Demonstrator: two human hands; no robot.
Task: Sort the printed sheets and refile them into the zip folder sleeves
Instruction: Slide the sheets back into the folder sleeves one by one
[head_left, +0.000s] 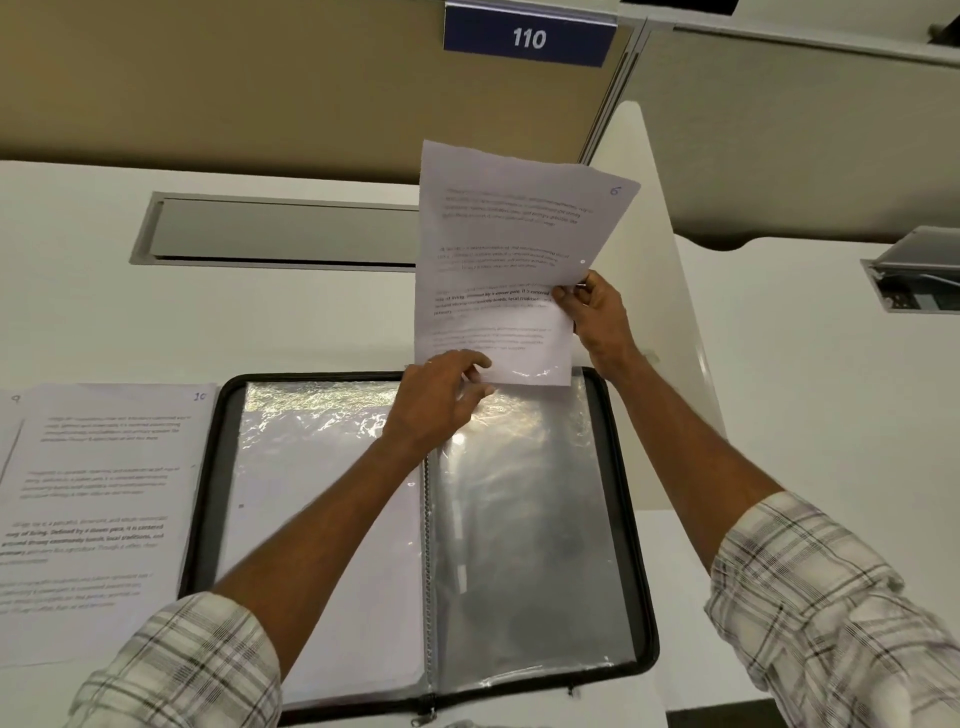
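You were feeding sheet 6 (498, 270) into the right sleeve (524, 519). Your right hand (597, 317) pinched its side edge and your left hand (441, 400) seemingly pinched its bottom edge. Next, it needed sliding squarely down.

Sheet marked 6 (498, 270): body text blurred, only few bold words mid-page readable. Lower left corner hidden under left hand (441, 400), which seems to pinch it there. Right hand (592, 317): fingertips hidden behind sheet's right edge. Zip folder (311, 376): left forearm covers upper spine and part of left sleeve. Right sleeve washed by glare, contents untellable. Zip pull cut by bottom edge. Loose sheets (104, 493): cut by left edge, print too soft to read. Desk hatch (280, 234): right end behind held sheet.
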